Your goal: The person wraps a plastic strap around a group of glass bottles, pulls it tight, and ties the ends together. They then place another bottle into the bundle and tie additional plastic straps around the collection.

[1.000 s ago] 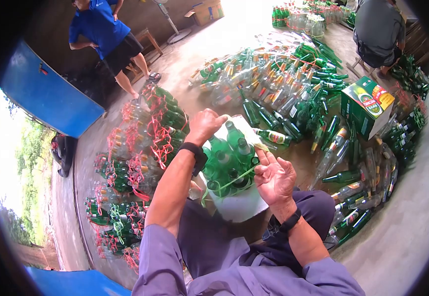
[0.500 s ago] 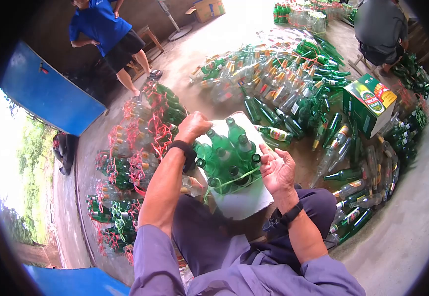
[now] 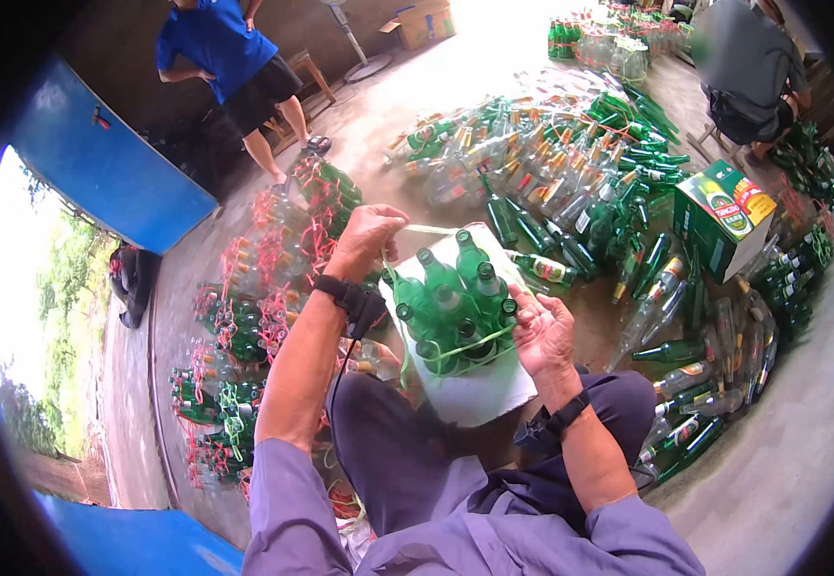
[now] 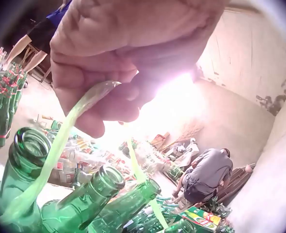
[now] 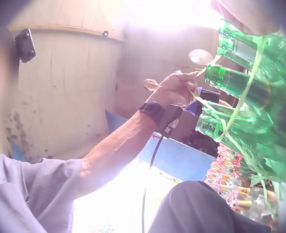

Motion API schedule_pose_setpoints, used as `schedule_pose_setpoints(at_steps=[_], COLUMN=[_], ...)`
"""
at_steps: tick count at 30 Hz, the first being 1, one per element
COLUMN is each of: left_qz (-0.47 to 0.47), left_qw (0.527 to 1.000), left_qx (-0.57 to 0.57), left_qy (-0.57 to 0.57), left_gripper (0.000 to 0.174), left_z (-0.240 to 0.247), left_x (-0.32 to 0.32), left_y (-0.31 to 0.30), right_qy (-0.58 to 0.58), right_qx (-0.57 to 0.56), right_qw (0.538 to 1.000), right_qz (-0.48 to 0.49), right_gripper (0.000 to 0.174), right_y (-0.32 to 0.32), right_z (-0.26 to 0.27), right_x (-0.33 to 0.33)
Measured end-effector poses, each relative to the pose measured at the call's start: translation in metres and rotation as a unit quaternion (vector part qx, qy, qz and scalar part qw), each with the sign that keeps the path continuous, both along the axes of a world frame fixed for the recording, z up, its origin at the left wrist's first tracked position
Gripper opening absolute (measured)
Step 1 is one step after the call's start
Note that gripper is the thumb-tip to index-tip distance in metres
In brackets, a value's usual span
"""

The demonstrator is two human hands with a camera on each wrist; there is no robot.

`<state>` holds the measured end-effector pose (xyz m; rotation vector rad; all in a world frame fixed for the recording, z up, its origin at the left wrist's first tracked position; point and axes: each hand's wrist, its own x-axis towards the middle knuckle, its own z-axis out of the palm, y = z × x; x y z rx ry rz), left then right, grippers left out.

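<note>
While the left hand (image 3: pixel 369 242) is pinching a pale green strap (image 3: pixel 431 229), green bottles (image 3: pixel 451 300) are standing grouped on a white board (image 3: pixel 479 394)

As we are listing the work surface first, we are noting the white board lying before the seated wearer's knees, the green bottles standing upright on it, and the strap running around them. Left hand: thumb and fingers closing on the strap. Right hand (image 3: pixel 544 334): fingers loosely bending beside the bottle necks; whether they are pinching anything, we cannot tell.

Room: loose bottles (image 3: pixel 532 158) are lying heaped on the concrete floor; red-tied bundles (image 3: pixel 278 250) are standing at the left; a green carton (image 3: pixel 724 213) is sitting at the right. We are also recording a person in blue (image 3: pixel 220 48) standing, a person in grey (image 3: pixel 743 72) sitting, a blue panel (image 3: pixel 105 158), and a wall (image 4: pixel 240 63) showing dark stains.
</note>
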<state>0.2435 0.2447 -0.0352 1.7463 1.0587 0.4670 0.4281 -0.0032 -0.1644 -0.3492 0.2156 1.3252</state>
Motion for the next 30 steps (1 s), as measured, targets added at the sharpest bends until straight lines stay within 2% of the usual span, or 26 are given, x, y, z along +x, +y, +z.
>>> schedule_pose_setpoints(at_steps=[2,3,5,8,10,12,13,18,20,22,24,25,26,28,29,30], left_qz=[0.049,0.050,-0.010,-0.003,0.048,0.050,0.080,0.102,0.017,0.040,0.042,0.024,0.026,-0.077,-0.084,-0.078], left_qw=[0.985,0.985,0.999,1.000,0.999,0.998,0.995,0.987,0.996,0.994,0.992,0.985,0.986,0.952,0.963,0.953], left_qx=[-0.124,-0.124,-0.012,0.018,-0.002,-0.009,-0.061,-0.122,-0.019,-0.063,-0.031,0.003,0.001,0.169,0.196,0.224], left_qy=[-0.106,-0.106,-0.036,0.006,0.020,0.027,-0.010,0.029,0.088,0.078,0.114,0.169,0.168,0.244,0.165,0.186], left_gripper=[0.015,0.015,0.014,0.013,0.011,0.012,0.013,0.009,0.012,0.013,0.013,0.018,0.018,0.025,0.022,0.022], left_z=[-0.003,-0.008,-0.020,-0.048,-0.063,-0.080,-0.085,-0.093,-0.113,-0.103,-0.090,-0.089,-0.091,-0.096,-0.103,-0.111], left_x=[-0.001,-0.005,-0.015,-0.031,-0.034,-0.039,-0.041,-0.066,-0.084,-0.081,-0.080,-0.082,-0.085,-0.095,-0.102,-0.109], left_y=[-0.001,0.002,0.007,0.016,0.015,0.011,0.009,0.000,-0.003,-0.022,-0.035,-0.039,-0.044,-0.058,-0.066,-0.073], right_qy=[0.000,-0.005,-0.008,-0.012,-0.015,-0.028,-0.039,-0.018,-0.012,-0.021,-0.026,-0.018,-0.011,-0.018,-0.043,-0.069], right_qx=[-0.004,-0.002,-0.001,-0.013,-0.014,-0.014,-0.013,-0.014,-0.008,-0.013,-0.033,-0.031,-0.028,-0.018,-0.023,-0.028], right_qw=[1.000,1.000,1.000,1.000,1.000,1.000,0.999,1.000,1.000,1.000,0.999,0.999,1.000,1.000,0.999,0.997], right_qz=[-0.002,0.000,0.002,-0.002,0.002,0.004,0.009,0.017,0.020,0.005,-0.001,-0.005,-0.008,-0.001,-0.007,-0.013], right_gripper=[0.048,0.050,0.053,0.050,0.047,0.046,0.046,0.036,0.032,0.030,0.030,0.031,0.032,0.032,0.032,0.032], right_y=[0.000,0.001,0.001,0.002,0.002,0.004,0.003,0.005,0.007,0.011,0.011,0.011,0.010,0.008,0.006,0.005], right_z=[-0.003,-0.005,-0.009,-0.005,-0.003,-0.004,-0.004,-0.006,-0.021,-0.026,-0.019,-0.017,-0.016,-0.013,-0.012,-0.009], right_x=[0.000,0.001,0.001,0.002,0.001,0.002,0.003,0.005,0.006,0.007,0.006,0.006,0.005,0.005,0.004,0.003])
